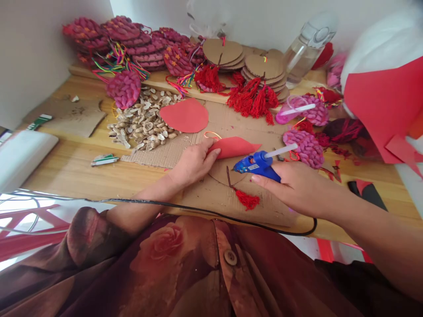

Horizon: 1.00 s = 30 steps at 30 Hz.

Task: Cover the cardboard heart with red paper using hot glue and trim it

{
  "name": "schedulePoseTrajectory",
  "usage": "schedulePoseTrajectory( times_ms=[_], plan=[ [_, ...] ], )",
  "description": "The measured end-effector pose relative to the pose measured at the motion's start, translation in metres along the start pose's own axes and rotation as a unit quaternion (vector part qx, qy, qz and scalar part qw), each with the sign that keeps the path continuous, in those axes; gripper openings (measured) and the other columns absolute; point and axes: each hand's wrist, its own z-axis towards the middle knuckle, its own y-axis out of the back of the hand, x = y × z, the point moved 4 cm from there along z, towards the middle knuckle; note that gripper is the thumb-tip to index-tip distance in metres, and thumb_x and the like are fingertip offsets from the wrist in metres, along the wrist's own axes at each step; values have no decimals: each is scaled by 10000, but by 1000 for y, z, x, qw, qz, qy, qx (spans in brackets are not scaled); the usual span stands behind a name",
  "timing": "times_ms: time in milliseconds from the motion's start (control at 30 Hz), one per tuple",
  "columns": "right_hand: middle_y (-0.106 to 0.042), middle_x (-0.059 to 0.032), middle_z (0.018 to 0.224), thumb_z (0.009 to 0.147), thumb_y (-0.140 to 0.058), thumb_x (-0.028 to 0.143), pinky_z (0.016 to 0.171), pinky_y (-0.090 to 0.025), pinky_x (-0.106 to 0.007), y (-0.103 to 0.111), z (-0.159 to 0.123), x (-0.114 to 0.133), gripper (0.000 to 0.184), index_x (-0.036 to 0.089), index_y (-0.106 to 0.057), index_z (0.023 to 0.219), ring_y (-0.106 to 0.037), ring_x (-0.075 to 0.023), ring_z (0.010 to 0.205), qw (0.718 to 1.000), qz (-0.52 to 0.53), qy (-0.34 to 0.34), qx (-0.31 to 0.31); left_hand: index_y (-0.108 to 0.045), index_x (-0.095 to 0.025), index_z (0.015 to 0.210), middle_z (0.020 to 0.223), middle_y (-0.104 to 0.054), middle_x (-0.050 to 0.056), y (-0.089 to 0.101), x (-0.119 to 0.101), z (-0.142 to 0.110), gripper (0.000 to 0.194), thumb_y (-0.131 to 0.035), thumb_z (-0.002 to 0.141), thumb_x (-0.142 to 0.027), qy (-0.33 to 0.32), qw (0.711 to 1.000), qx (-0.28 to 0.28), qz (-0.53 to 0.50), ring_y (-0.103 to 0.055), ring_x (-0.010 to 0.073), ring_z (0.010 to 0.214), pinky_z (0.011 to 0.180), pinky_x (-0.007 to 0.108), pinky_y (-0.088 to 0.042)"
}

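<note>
No words, brands, numbers or signs could be read. The blue plastic, pistol-shaped glue gun (263,162) bore a small, pale, rectangular label (253,167) on the side of its body; any print on it was too tiny and blurred to make out.

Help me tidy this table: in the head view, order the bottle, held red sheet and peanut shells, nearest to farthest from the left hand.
From the left hand:
1. Red sheet, in that hand.
2. Peanut shells, beyond it, leftward.
3. Bottle, at the back right.
</note>
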Motion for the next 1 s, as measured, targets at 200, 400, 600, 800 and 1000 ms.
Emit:
schedulePoseTrajectory(
  times_ms=[200, 400, 600, 800, 1000],
  plan=[
    [-682, -64, 696, 984, -423, 586, 582, -360, -314, -10, -11, 4, 488, 203, -614, 750, -607, -209, 631, 999, 28, -7, 30, -620, -195, 853, 748, -652, -2, -3, 0, -2, 241, -483, 997, -332, -37, 999, 29, -1, -577, 153, 673, 658, 279, -436],
    [-664, -15, 688, 967, -496, 577, 563, -410, -301, -14, -28, -5, 419, 222, -658, 815, -614, -200, 626, 991, 132, -6, 33, -707, -219, 1035, 1118, -761, 50, -6, 1, -6, 178, -570, 956, -301, -73, 994, 63, -49, -705, 205, 1019, 919, 350, -532],
    [-735, -43, 913, 932, -559, 604, 750, -548, -351, -40, -42, -34, 388, 249, -714, 947, -686, -228, 844, 927, 375, -4, 3, -733, -201, 1020, 1263, -720, 93, -6, 4, -10, 223, -614, 848, -123, -182, 980, 74, -43, -655, 218, 1209, 1066, 416, -499],
    [-722, -89, 1139, 957, -530, 582, 909, -572, -429, -80, -42, -14, 375, 256, -715, 945, -692, -262, 1085, 808, 574, 39, 129, -729, -216, 1022, 1293, -700, 85, -3, 10, -9, 305, -563, 832, -45, -234, 969, 82, -2, -632, 219, 1250, 1085, 450, -500],
    [-700, -62, 924, 945, -545, 593, 534, -512, -291, -75, -35, -32, 379, 224, -618, 990, -656, -166, 621, 764, 642, -67, 1, -691, -201, 1123, 1351, -659, 113, -7, 3, -22, 237, -561, 935, -138, -260, 961, 47, 84, -600, 254, 1288, 1133, 496, -464]
  ],
)
